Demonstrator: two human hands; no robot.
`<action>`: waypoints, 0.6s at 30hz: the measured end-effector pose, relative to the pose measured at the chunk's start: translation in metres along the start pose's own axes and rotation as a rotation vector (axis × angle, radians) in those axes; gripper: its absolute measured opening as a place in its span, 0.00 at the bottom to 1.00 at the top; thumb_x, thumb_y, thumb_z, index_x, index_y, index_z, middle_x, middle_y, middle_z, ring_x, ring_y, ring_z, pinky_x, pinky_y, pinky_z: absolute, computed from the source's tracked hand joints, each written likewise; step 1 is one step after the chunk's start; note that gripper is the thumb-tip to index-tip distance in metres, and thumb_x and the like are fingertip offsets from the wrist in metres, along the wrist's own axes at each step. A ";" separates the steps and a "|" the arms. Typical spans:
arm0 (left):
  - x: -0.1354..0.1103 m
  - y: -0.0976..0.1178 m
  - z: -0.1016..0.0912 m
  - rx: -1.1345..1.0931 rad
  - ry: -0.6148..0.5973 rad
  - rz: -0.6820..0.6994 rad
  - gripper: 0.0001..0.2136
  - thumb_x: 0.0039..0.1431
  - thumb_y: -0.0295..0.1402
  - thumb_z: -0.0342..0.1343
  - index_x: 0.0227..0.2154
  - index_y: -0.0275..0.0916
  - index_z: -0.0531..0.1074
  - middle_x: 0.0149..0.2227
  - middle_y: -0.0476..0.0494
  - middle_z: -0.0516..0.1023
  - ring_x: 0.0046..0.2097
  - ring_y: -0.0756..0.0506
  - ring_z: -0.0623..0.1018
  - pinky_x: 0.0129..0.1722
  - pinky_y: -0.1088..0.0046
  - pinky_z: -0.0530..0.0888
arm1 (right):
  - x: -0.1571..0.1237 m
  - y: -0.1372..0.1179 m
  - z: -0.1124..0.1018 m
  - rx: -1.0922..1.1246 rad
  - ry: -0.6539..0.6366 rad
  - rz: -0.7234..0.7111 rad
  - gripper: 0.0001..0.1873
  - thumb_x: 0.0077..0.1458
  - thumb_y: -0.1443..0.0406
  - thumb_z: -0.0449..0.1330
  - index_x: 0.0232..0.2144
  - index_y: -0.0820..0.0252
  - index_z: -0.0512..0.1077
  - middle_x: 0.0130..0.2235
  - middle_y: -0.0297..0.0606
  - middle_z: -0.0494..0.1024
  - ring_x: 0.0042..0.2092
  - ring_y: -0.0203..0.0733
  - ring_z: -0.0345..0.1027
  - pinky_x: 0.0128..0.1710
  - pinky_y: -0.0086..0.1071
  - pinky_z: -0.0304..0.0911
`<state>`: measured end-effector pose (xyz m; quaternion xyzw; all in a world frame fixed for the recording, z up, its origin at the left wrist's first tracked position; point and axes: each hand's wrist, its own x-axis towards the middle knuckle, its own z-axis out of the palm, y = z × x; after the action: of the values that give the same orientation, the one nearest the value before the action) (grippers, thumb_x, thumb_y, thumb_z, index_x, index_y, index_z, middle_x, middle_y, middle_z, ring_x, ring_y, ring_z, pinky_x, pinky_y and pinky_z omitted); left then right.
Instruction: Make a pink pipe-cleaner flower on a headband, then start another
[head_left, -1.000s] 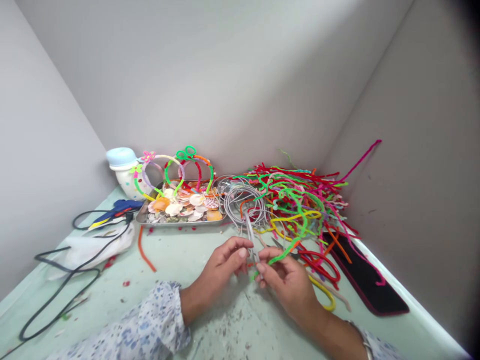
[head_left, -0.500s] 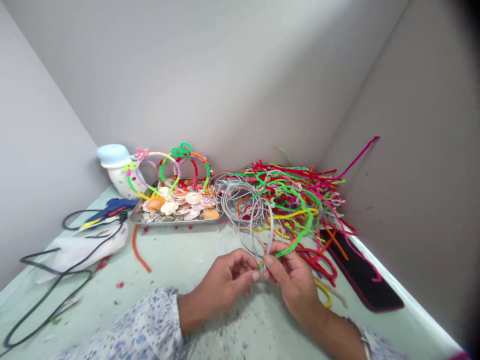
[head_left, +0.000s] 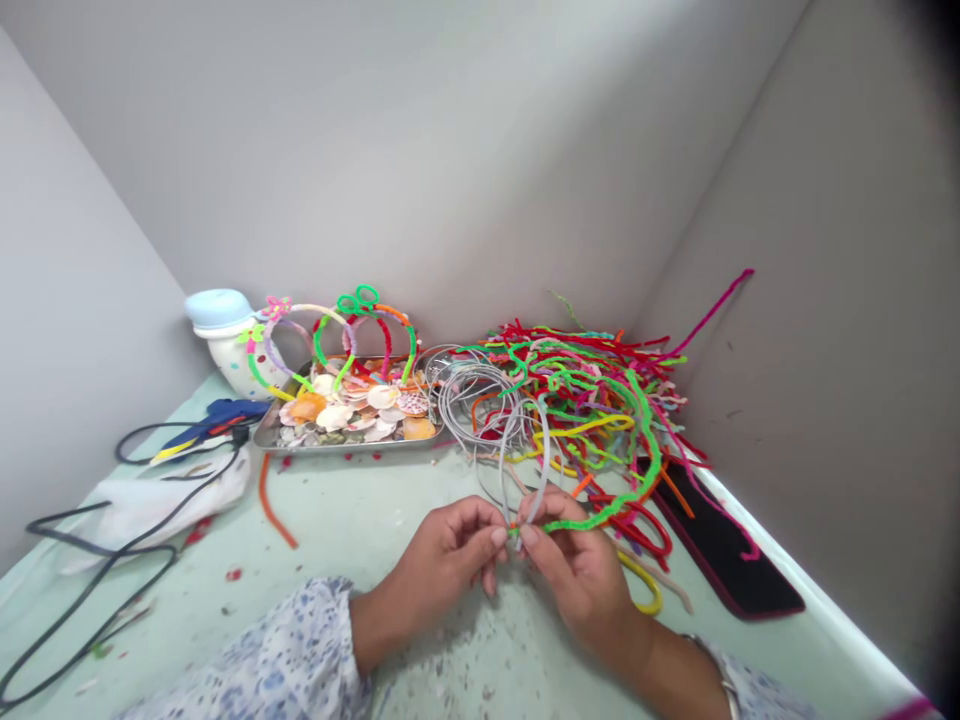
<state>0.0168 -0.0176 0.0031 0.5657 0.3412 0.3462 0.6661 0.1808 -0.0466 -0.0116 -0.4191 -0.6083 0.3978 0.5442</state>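
Head view, fingers (head_left: 546,558) pinching fuzzy green stem (head_left: 642,489), bowed grey strip (head_left: 545,455)

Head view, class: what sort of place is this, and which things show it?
Probably a small craft workspace, at a pale green table. Signs: a heap of fuzzy stems, a metal tray of seashells, and colourful fuzzy-wrapped hoops.

White sleeves (head_left: 270,655), blotchy blue print; left cuff (head_left: 339,612) gathered; silvery band (head_left: 727,684) beside right sleeve.
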 end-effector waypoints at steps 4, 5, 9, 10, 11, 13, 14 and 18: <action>0.003 0.001 0.001 -0.032 0.011 -0.036 0.12 0.56 0.40 0.56 0.29 0.34 0.68 0.24 0.51 0.71 0.18 0.56 0.68 0.18 0.80 0.62 | 0.002 -0.003 0.001 -0.022 0.001 -0.043 0.02 0.59 0.64 0.55 0.35 0.55 0.66 0.36 0.34 0.65 0.37 0.37 0.64 0.34 0.29 0.64; 0.003 0.001 0.001 -0.042 0.009 -0.039 0.12 0.56 0.40 0.56 0.29 0.34 0.68 0.24 0.51 0.72 0.18 0.56 0.68 0.18 0.81 0.62 | 0.002 -0.004 0.001 -0.032 0.002 -0.058 0.02 0.59 0.64 0.55 0.34 0.55 0.66 0.36 0.34 0.65 0.37 0.37 0.64 0.35 0.28 0.63; 0.003 0.000 0.001 -0.055 0.008 -0.052 0.13 0.54 0.41 0.57 0.28 0.34 0.69 0.24 0.51 0.73 0.18 0.56 0.69 0.18 0.81 0.61 | 0.003 -0.002 0.000 -0.088 0.019 -0.095 0.01 0.58 0.65 0.56 0.34 0.55 0.67 0.36 0.34 0.66 0.39 0.38 0.64 0.37 0.29 0.62; 0.003 -0.001 0.001 -0.055 0.009 -0.056 0.13 0.54 0.41 0.57 0.28 0.34 0.69 0.24 0.51 0.73 0.17 0.56 0.69 0.18 0.81 0.61 | 0.003 -0.001 0.000 -0.099 0.027 -0.094 0.01 0.58 0.65 0.56 0.34 0.55 0.67 0.36 0.34 0.66 0.39 0.38 0.63 0.37 0.29 0.62; 0.002 -0.001 0.001 -0.052 0.009 -0.058 0.12 0.55 0.40 0.57 0.28 0.34 0.69 0.24 0.50 0.73 0.18 0.56 0.69 0.18 0.81 0.61 | 0.003 -0.001 0.000 -0.108 0.032 -0.093 0.01 0.58 0.65 0.56 0.34 0.55 0.67 0.36 0.34 0.66 0.39 0.37 0.63 0.37 0.28 0.62; 0.001 0.000 0.001 -0.047 0.009 -0.059 0.12 0.55 0.40 0.57 0.28 0.34 0.70 0.25 0.49 0.74 0.18 0.56 0.70 0.18 0.81 0.60 | 0.003 0.000 0.000 -0.116 0.045 -0.096 0.01 0.58 0.65 0.56 0.34 0.55 0.67 0.36 0.34 0.66 0.39 0.37 0.63 0.37 0.28 0.62; 0.001 0.000 0.002 -0.050 0.008 -0.057 0.12 0.55 0.40 0.57 0.28 0.34 0.70 0.26 0.49 0.75 0.18 0.56 0.70 0.18 0.81 0.60 | 0.003 0.000 0.000 -0.114 0.048 -0.098 0.01 0.58 0.65 0.56 0.34 0.55 0.67 0.36 0.33 0.66 0.38 0.37 0.63 0.36 0.28 0.62; 0.000 0.002 0.004 -0.082 0.009 -0.055 0.11 0.52 0.38 0.60 0.31 0.34 0.70 0.23 0.52 0.72 0.18 0.56 0.69 0.19 0.81 0.63 | 0.004 0.001 0.000 -0.070 0.048 -0.048 0.02 0.59 0.64 0.55 0.34 0.55 0.66 0.34 0.32 0.65 0.34 0.35 0.63 0.32 0.27 0.62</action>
<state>0.0197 -0.0198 0.0051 0.5266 0.3451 0.3443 0.6965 0.1802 -0.0423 -0.0108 -0.4326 -0.6184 0.3529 0.5532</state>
